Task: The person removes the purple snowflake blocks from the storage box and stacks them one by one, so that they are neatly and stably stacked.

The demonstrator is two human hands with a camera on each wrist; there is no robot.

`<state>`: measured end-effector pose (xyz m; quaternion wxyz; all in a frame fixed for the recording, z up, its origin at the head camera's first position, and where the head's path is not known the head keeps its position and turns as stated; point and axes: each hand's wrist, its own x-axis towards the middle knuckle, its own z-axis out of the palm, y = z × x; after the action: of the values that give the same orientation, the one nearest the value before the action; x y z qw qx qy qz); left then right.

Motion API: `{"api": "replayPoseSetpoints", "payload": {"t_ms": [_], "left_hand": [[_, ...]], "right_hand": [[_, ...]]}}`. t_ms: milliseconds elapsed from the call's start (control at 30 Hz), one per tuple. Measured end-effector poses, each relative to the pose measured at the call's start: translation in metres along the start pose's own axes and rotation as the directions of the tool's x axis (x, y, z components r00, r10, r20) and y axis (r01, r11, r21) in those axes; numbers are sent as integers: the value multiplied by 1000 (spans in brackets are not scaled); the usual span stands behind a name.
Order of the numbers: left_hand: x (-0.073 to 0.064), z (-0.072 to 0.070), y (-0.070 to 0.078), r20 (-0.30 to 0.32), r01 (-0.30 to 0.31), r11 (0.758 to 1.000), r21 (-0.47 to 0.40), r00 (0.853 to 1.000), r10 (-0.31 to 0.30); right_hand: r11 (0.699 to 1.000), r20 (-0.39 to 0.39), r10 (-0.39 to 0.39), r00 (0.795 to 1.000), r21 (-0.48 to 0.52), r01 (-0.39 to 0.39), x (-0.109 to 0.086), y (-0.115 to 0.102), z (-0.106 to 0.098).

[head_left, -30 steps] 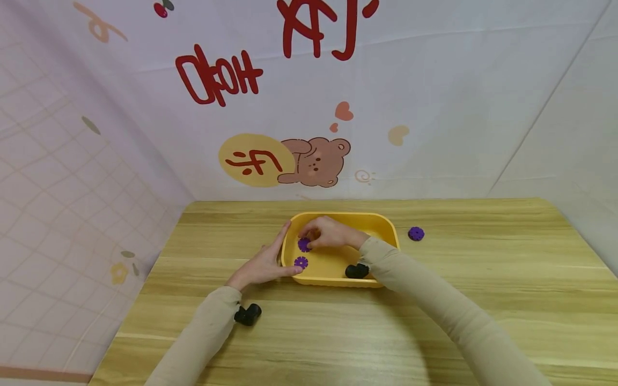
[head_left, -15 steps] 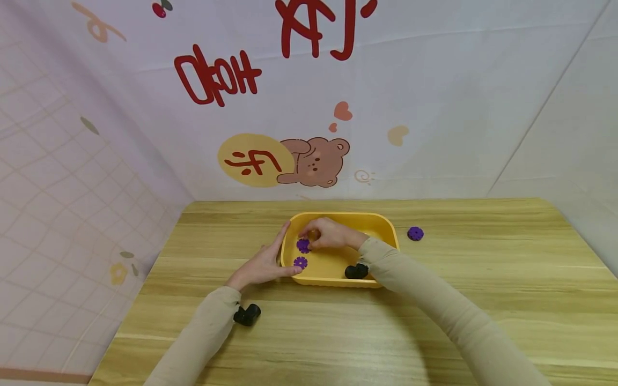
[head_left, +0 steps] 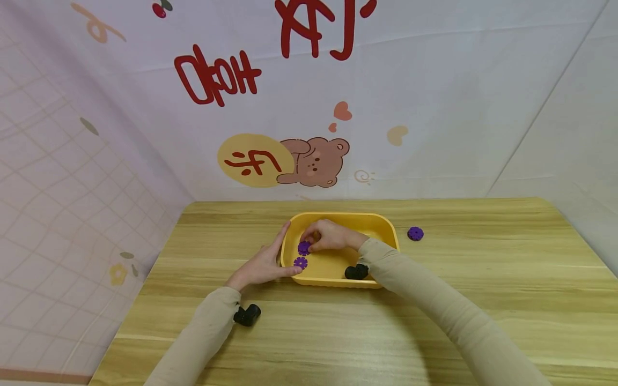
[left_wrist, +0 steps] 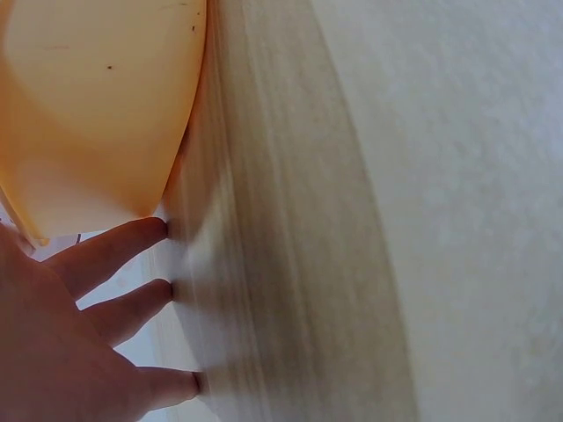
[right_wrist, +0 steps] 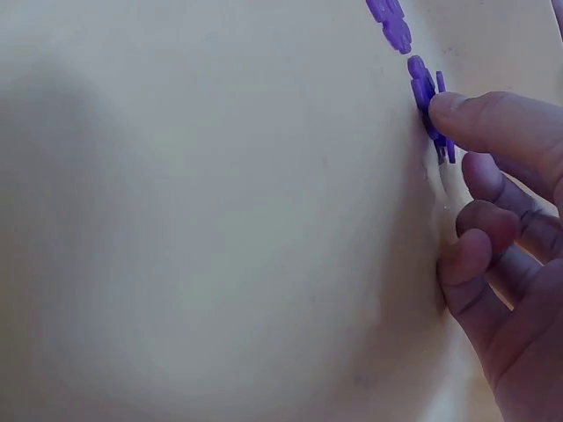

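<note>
My left hand [head_left: 263,264] spans the left end of a yellow plastic bin [head_left: 338,281], its thumb on the near rim and its index finger along the far left corner. Straight, spread fingers [left_wrist: 114,251] show beside the bin's outer wall in the left wrist view. Inside the bin, my right hand [head_left: 329,235] pinches a purple notched plastic disc [head_left: 303,248], with the thumb against it. The disc [right_wrist: 422,97] has a thin purple edge beside it in the right wrist view. Another purple notched disc [head_left: 300,263] lies flat in the bin, just nearer the front.
A small purple notched piece [head_left: 416,234] sits on the wooden table [head_left: 309,332] to the right of the bin. Behind the table hangs a white printed cloth [head_left: 434,80]. Black devices [head_left: 248,315] are on both wrists.
My right hand and the pinched disc have shifted slightly toward the front of the bin, closer to the lying disc. My left hand has stayed in place.
</note>
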<state>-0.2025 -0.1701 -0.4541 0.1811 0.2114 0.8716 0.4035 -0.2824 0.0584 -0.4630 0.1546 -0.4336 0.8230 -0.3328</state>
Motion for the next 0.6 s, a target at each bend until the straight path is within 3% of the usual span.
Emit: {"api": "replayPoseSetpoints", "payload": {"t_ms": [267,600], "left_hand": [[0,0,0,-10,-12,1000,13,1000,12],[-1,0,0,-24,-15,999,45,1000,16]], "right_hand": [[999,14,-29,999,47,28,-1,3,1],[998,36,-63,997,24,62,-2,4,3]]}}
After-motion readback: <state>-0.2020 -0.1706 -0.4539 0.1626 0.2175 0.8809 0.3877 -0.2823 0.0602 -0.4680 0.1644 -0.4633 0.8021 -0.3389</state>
